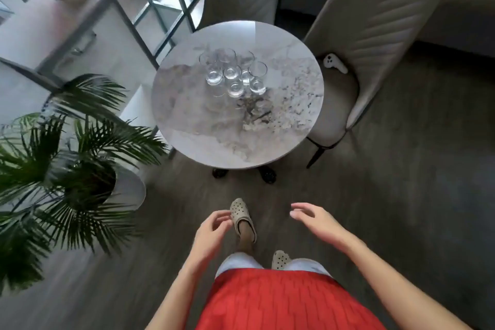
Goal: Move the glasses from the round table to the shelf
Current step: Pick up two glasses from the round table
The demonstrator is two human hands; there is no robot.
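Note:
Several clear drinking glasses [235, 73] stand upright in a tight cluster on the far half of a round marble-patterned table [203, 126]. Both my hands hang over the floor, well short of the table's near edge. My left hand [211, 230] is empty with its fingers loosely curled. My right hand [313, 220] is empty too, palm down and fingers apart. No shelf is in sight.
A potted palm [67, 169] stands left of the table. Two grey upholstered chairs [375, 35] sit behind and right of it; a white controller [334, 63] lies on the right chair's seat. A metal-framed glass partition [160, 8] runs along the left. My feet in beige clogs [242, 218] are on grey wood flooring.

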